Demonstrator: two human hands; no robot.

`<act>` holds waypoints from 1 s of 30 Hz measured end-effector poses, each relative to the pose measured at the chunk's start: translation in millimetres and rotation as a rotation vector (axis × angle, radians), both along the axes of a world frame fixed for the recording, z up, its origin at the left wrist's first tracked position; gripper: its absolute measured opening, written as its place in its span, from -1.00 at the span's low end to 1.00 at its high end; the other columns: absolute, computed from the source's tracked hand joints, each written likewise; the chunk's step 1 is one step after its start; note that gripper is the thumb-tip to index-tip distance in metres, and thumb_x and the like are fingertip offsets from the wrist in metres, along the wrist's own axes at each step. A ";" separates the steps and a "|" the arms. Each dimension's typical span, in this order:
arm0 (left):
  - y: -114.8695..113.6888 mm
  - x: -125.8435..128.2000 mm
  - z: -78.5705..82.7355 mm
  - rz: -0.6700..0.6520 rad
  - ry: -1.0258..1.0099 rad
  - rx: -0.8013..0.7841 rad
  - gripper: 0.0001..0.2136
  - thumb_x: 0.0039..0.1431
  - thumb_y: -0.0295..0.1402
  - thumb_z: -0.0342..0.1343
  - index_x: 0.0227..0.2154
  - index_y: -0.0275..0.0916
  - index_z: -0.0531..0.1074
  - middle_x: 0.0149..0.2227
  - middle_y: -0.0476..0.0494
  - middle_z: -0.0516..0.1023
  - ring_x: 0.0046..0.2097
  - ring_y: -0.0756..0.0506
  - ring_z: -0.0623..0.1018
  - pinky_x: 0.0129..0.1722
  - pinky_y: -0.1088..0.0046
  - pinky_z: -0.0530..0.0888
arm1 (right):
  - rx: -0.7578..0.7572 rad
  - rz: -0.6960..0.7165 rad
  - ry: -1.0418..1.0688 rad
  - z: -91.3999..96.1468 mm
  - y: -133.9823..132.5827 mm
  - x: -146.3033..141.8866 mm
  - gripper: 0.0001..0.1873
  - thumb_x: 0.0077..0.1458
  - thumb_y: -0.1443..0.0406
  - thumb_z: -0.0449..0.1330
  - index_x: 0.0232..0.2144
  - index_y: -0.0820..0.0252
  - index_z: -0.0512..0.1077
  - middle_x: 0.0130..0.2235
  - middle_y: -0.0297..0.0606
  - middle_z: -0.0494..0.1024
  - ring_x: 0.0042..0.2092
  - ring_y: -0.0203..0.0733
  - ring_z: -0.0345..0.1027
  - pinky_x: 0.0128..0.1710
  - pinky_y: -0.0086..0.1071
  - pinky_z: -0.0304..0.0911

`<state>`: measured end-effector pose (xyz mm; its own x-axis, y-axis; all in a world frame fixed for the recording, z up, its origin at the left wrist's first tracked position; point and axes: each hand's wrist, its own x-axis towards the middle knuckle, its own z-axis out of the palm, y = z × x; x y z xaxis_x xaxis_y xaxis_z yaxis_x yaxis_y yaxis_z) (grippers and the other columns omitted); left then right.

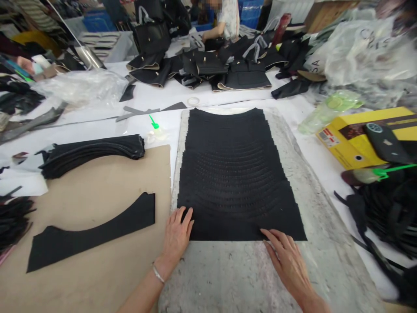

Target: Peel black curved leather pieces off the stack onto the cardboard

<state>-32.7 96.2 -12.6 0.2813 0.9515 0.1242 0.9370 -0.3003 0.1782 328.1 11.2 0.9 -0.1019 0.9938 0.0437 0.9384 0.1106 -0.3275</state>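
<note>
Several black sheet pieces (234, 174) lie overlapped in stepped layers, with jagged side edges and curved ridges across the middle. They rest on a stained grey board (221, 278). My left hand (177, 232) lies with fingers stretched over their lower left corner. At the near edge, toward the right, my right hand (285, 254) touches the front layer with its fingertips; its thumb is apart, just below the edge. A single curved black piece (94, 234) lies flat on the brown board to the left. Behind it is a stack of similar curved black pieces (94, 152).
The brown board (124, 182) adjoins the grey one. A small bottle with a green nozzle (154, 130) stands behind. At right are a yellow box (352, 148) bearing a phone (387, 141), and black strips (387, 213). Black bag parts (211, 65) and a person (228, 21) are farther back.
</note>
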 end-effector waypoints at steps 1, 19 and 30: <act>-0.2 -0.5 0.8 0.002 0.005 0.000 -0.64 0.31 -0.35 0.00 0.15 -0.18 0.32 0.09 -0.27 0.39 0.10 -0.26 0.40 0.04 0.12 0.43 | 0.006 0.001 -0.015 -1.0 -1.5 1.1 -0.60 0.37 0.10 -0.09 0.15 0.02 0.29 -0.02 -0.17 0.37 -0.04 -0.02 0.26 -0.09 -0.10 0.26; -6.4 -35.0 39.0 0.170 -0.127 -0.087 -0.67 0.32 -0.47 -0.08 0.08 -0.10 0.36 0.08 -0.21 0.40 0.11 -0.19 0.37 0.05 0.17 0.36 | 0.105 0.111 0.046 23.2 24.3 -66.9 -0.63 0.35 0.08 -0.07 0.06 0.05 0.35 -0.05 -0.19 0.41 -0.07 -0.02 0.28 -0.18 -0.15 0.18; -38.0 -34.1 33.2 0.010 -0.175 -0.216 -0.65 0.31 -0.40 -0.02 0.12 -0.03 0.33 0.12 -0.20 0.36 0.13 -0.21 0.35 0.06 0.12 0.40 | 0.036 0.231 0.134 18.3 16.4 -119.5 -0.67 0.34 0.15 -0.02 0.09 -0.05 0.32 -0.06 -0.22 0.43 -0.06 -0.04 0.31 -0.17 -0.17 0.26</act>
<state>-66.9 58.2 20.6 0.2641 0.9638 -0.0364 0.8891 -0.2286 0.3964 208.6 27.7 19.2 -0.3172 0.9424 0.1065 0.8353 0.3308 -0.4392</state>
